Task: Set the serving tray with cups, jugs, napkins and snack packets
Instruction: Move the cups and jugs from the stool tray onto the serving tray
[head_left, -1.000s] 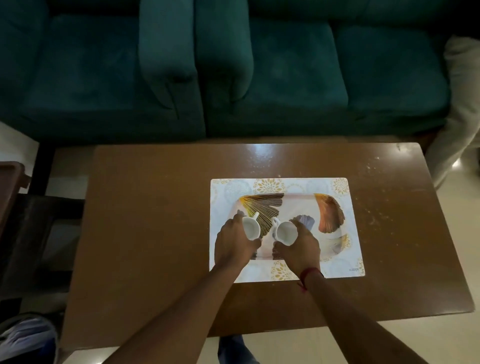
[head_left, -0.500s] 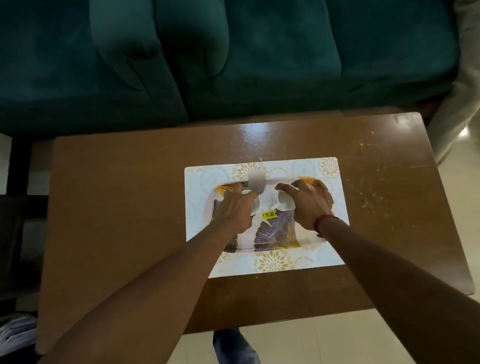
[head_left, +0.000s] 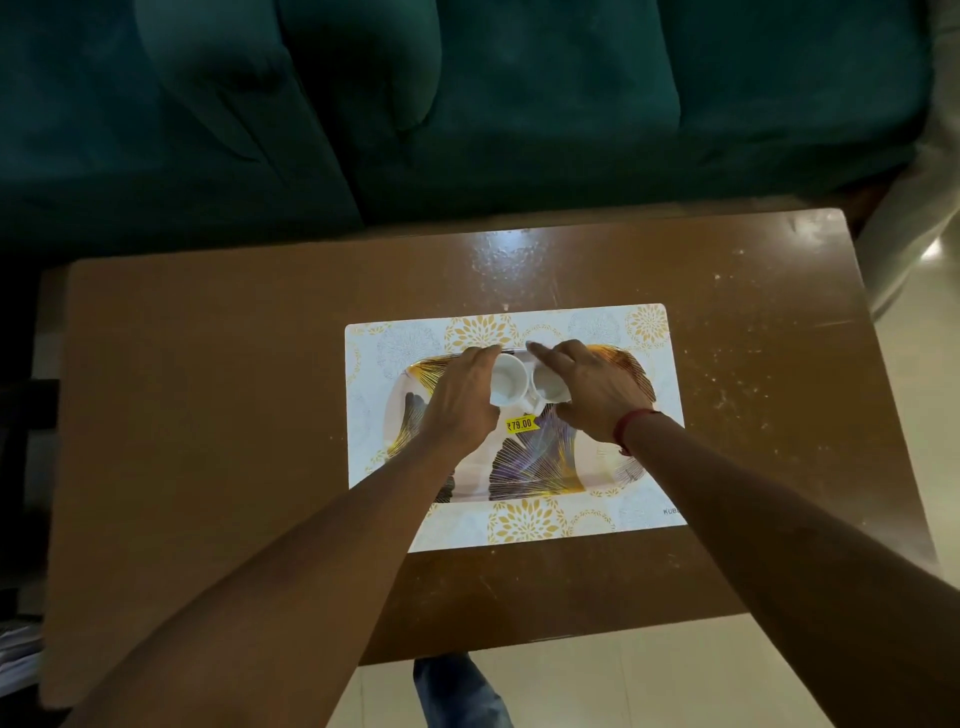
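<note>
Hands: left hand wraps left cup; right hand wraps right cup. Location: tray, 12 o'clock edge, cups side by side. Handling: likely light, rigid, glazed-slippery, breakable; grip body or handle.

A brown wooden desk is standing in front of a dark teal sofa, its glossy top catching a patch of glare near the far edge and showing pale scuffs and specks toward the right side. A white placemat with gold and grey floral medallions is lying flat on the desk, right of centre, its edges sitting roughly parallel to the desk's. A rounded serving tray with a leaf pattern and a yellow price sticker is resting on the placemat, inside its border.
</note>
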